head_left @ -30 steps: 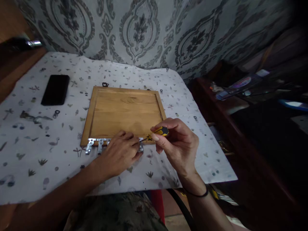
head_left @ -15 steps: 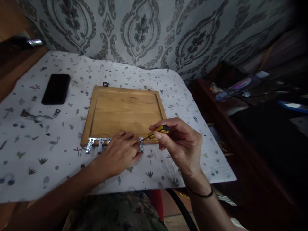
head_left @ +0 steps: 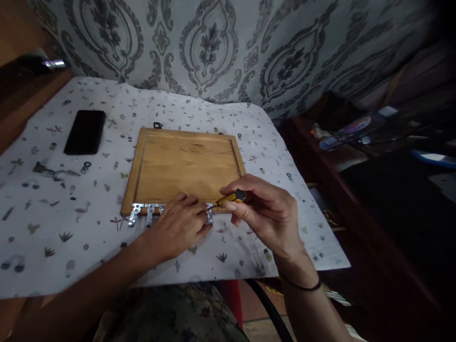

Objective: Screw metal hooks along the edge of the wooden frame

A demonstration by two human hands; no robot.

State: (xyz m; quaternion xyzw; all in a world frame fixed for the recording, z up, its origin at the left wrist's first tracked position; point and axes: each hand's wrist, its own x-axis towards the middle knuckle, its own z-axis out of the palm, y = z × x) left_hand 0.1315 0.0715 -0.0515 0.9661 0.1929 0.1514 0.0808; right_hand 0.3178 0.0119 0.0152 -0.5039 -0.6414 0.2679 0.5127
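Note:
A framed wooden board lies on the table, with a silver metal hook rail along its near edge. My left hand covers the middle of the rail, fingers curled over it, holding it against the board; its fingertips are partly hidden. In my right hand a small yellow and black screwdriver is pinched between thumb and fingers. The shaft slants down to the left, its tip at the rail's right end beside my left fingers. Whether a screw sits under the tip I cannot make out.
A black phone and a blurred metal piece lie left on the patterned tablecloth. A small dark hanger touches the board's far edge. To the right stands dark red furniture with a bottle on it.
My right hand has shifted slightly left and the screwdriver handle has turned a little in its fingers. The left hand, rail and board keep their places.

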